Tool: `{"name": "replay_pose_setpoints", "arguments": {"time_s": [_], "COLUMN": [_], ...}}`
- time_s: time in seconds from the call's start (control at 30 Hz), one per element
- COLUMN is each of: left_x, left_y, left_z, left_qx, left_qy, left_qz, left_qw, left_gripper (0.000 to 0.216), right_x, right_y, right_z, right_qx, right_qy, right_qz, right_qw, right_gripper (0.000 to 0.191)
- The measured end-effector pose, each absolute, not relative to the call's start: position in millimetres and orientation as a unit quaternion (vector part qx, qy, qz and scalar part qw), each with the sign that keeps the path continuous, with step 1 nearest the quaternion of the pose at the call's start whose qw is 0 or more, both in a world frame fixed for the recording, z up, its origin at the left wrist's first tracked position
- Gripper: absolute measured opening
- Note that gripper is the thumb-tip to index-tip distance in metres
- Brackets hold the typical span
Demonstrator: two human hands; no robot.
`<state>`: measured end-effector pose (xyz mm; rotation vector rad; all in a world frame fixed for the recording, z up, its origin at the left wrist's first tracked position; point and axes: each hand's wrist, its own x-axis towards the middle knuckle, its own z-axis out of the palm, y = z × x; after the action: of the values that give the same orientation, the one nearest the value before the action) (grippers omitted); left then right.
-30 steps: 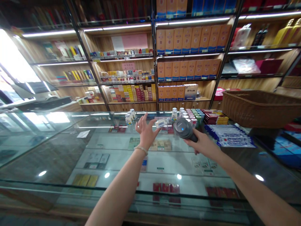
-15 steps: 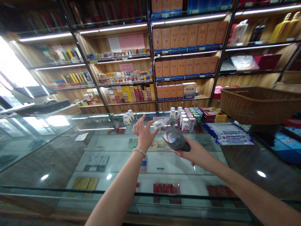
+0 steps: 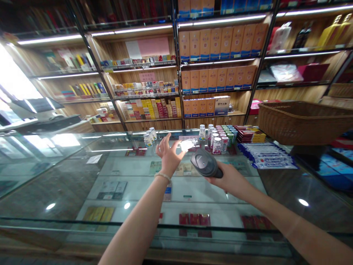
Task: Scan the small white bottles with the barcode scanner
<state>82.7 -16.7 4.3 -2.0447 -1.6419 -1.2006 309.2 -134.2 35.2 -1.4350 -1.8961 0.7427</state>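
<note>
Your left hand (image 3: 168,156) holds a small bottle (image 3: 187,144) above the glass counter (image 3: 82,173), left of the scanner (image 3: 205,164) in your right hand (image 3: 230,178). Behind them: standing bottles (image 3: 216,137). Far right: a wicker basket (image 3: 302,123). Shelves (image 3: 212,79) stand behind the counter.

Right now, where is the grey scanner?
The grey scanner is in the right hand, centre of the head view, just below the small bottle held by the left hand.

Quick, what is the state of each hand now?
Left hand: holding a small white bottle in its fingertips.
Right hand: closed around a grey handheld scanner.
</note>
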Motion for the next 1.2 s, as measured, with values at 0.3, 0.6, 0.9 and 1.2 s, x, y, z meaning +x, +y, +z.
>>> {"name": "replay_pose_setpoints", "arguments": {"time_s": [0.3,0.6,0.9,1.2], "left_x": [84.6,84.0,83.3,82.3], "left_y": [-19.3,-19.6,-16.7,-14.6], "left_z": [8.3,8.3,6.7,10.5], "left_qx": [-0.700,-0.699,-0.697,-0.705], "left_qy": [-0.578,-0.577,-0.575,-0.569], "left_qz": [-0.402,-0.401,-0.407,-0.407], "left_qw": [0.121,0.132,0.133,0.116], "left_gripper": [0.036,0.037,0.036,0.039], "right_x": [309.5,308.9,314.0,335.4], "right_y": [-137.1,-136.3,-132.2,-119.5], "right_z": [43.1,39.7,37.6,44.7], "right_qx": [-0.555,-0.540,-0.577,-0.624], "right_qy": [-0.700,-0.704,-0.726,-0.754], "right_qz": [0.295,0.308,0.213,0.070], "right_qw": [0.340,0.342,0.307,0.195], "right_gripper": [0.038,0.047,0.047,0.050]}}
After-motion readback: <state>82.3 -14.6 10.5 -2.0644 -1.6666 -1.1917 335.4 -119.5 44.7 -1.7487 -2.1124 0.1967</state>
